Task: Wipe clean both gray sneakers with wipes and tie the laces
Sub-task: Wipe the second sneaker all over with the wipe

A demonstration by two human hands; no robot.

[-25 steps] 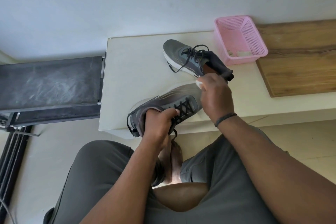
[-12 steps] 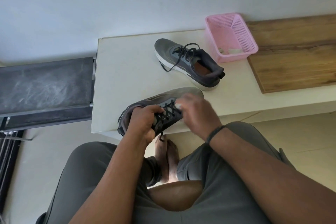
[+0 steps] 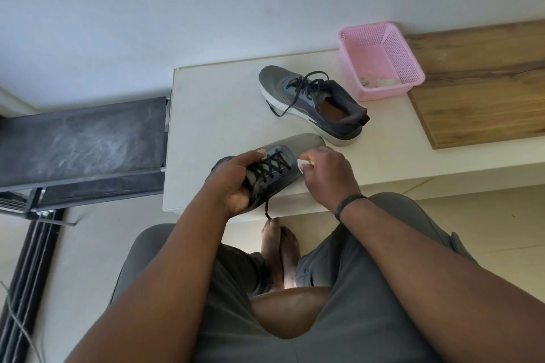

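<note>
My left hand (image 3: 234,183) grips the heel end of a gray sneaker (image 3: 298,146) above the near edge of the white table (image 3: 212,115), toe pointing away to the right. Its black laces (image 3: 272,166) are threaded, and one loose end hangs below the table edge. My right hand (image 3: 327,175) holds a small white wipe (image 3: 302,164) against the sneaker's right side beside the laces. The second gray sneaker (image 3: 309,103) stands on the table farther back, white sole down, with its black laces loose.
A pink plastic basket (image 3: 380,59) holding a few crumpled wipes stands at the back right, partly on a wooden board (image 3: 483,82). A dark bench (image 3: 82,138) lies left of the table. My knees and bare feet are below the table edge.
My right hand slid from the toe end back along the sneaker's laces to its right side. The left hand turned the held sneaker so that the laces face up.
</note>
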